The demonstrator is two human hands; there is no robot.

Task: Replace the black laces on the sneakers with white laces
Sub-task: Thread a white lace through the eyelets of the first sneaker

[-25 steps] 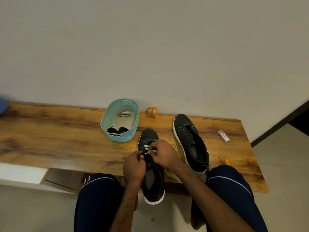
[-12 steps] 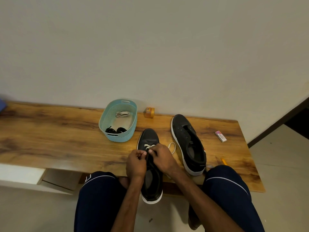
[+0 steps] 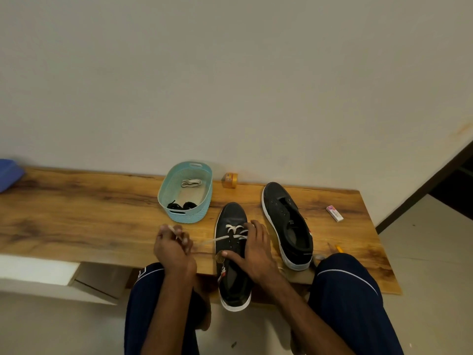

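Note:
A black sneaker (image 3: 231, 216) with a white sole lies toe-away at the table's front edge, a white lace (image 3: 234, 230) threaded through its front eyelets. My left hand (image 3: 172, 248) pinches one end of that lace and holds it out to the left of the shoe. My right hand (image 3: 256, 249) rests on the sneaker's right side, fingers spread, thumb across the tongue. A second black sneaker (image 3: 286, 221) without laces lies to the right. A teal basket (image 3: 204, 198) behind holds black laces (image 3: 181, 206) and another white lace (image 3: 190, 183).
The wooden table (image 3: 76, 221) stands against a plain wall. A small orange box (image 3: 229, 180) sits by the wall, a white eraser (image 3: 334, 213) at the right, a yellow pencil (image 3: 338, 248) near my right knee. A blue object (image 3: 9, 172) is at the far left.
My left hand has pulled the lace end out to the left, away from the shoe. My right hand has shifted from the eyelets to lie over the shoe's side.

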